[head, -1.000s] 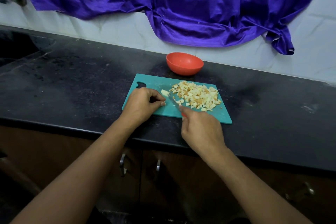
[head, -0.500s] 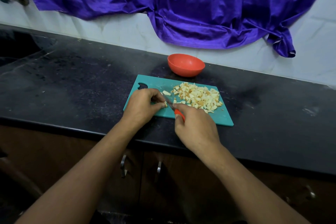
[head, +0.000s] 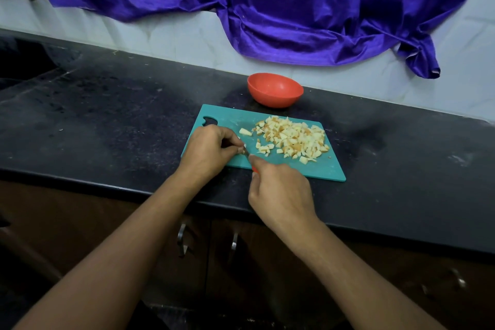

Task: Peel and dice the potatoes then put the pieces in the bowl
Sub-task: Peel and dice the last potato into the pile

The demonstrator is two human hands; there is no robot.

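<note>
On the black stone counter (head: pixel 107 120), at the left edge of the teal plastic cutting board (head: pixel 230 116), the left hand (head: pixel 211 150) has its fingers curled in, pinching a small pale bit of potato (head: pixel 243 146) at mid-frame. A second ago the short red-handled knife (head: pixel 246 154) pointed into the bare gap between that hand and the heap. Since then its tip has come in against the left fingertips, so the last scrap is probably being cut down. Just below and to the right, the right hand (head: pixel 281 193) is wrapped round the knife's handle, forefinger laid forward. One loose potato chunk (head: pixel 245 131) lies just above the blade. Above the board, the round red plastic bowl (head: pixel 275 90) holds nothing, as before. Right of the knife, the heap of pale diced potato cubes (head: pixel 292 138) sits on the board, unmoved. Dicing looks nearly done, and moving the pieces to the bowl has not begun. A purple satin cloth (head: pixel 294 8) hangs across the top.
</note>
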